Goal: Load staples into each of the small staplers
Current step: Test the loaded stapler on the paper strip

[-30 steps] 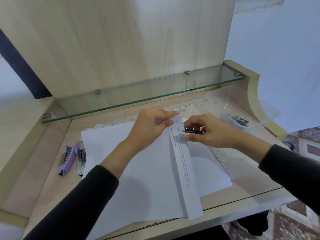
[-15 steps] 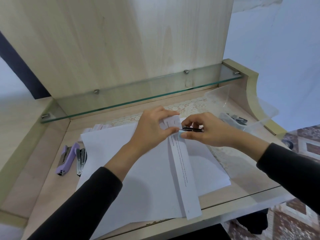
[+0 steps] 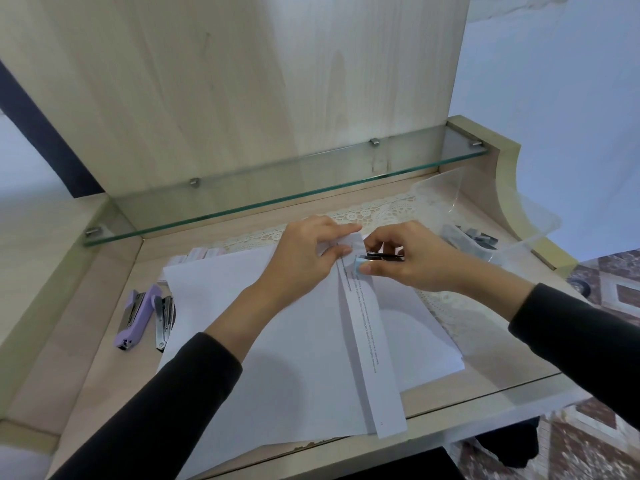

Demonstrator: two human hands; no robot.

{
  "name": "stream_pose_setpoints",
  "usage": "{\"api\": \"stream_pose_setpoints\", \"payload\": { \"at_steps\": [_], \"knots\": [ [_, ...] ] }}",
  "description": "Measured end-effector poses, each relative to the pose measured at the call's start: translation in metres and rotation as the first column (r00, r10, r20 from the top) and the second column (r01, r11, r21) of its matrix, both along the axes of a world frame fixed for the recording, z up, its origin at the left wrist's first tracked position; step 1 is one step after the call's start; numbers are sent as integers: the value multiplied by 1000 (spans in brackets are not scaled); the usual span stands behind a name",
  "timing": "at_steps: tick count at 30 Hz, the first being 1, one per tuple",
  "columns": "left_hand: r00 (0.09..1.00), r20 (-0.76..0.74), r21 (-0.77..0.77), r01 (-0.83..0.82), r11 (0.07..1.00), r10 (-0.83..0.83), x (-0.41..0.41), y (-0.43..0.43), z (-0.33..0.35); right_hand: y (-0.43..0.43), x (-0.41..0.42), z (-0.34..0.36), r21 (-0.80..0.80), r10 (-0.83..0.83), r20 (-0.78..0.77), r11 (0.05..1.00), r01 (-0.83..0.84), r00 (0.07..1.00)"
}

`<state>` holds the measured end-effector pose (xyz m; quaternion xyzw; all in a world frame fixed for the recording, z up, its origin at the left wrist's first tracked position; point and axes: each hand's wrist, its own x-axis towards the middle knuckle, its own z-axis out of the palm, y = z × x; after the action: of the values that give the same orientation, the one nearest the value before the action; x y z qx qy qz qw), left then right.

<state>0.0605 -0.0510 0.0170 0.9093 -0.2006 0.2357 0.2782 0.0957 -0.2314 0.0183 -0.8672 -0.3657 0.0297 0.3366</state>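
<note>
Head view: right hand (image 3: 412, 261) grips small stapler (image 3: 379, 258); left hand (image 3: 308, 254) pinches paper (image 3: 346, 242).

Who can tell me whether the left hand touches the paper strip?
Touching. The head view shows the left hand pinching the top of the paper strip between thumb and forefinger.

You're at a home desk: pale wood worktop (image 3: 90, 375), glass shelf (image 3: 277, 192), lace mat (image 3: 381, 212) under papers (image 3: 294, 358), patterned floor tiles (image 3: 611, 284) beside it.
</note>
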Motion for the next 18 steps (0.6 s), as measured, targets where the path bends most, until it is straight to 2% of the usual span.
{"api": "stream_pose_setpoints", "payload": {
  "at_steps": [9, 18],
  "knots": [
    [1000, 1, 26, 7, 1000, -7, 0, -2, 2, 1, 0, 2, -23, 4, -16, 1000, -4, 1000],
    [999, 18, 8, 32, 999, -32, 0, -3, 3, 2, -5, 7, -60, -9, 63, 998, 13, 998]
  ]
}}
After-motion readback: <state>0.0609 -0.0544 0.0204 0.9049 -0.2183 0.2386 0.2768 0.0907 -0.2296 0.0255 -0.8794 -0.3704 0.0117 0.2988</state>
